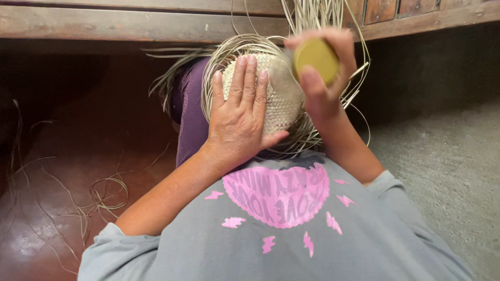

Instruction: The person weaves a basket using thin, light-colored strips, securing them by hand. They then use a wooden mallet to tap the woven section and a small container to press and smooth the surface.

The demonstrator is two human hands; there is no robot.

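Pressing flat, left hand (239, 122) steadies upturned woven basket (278, 104); right hand (323, 78) grips yellow-ended tool (315, 60).

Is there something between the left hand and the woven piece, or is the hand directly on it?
Nothing visible stands between them. The left hand lies flat on the woven piece; loose strands curl only around its edges.

You have open red floor (78, 156) left of the woven basket (281, 99), but its loose strands (333, 15) and the wooden ledge (130, 23) block passage beyond.
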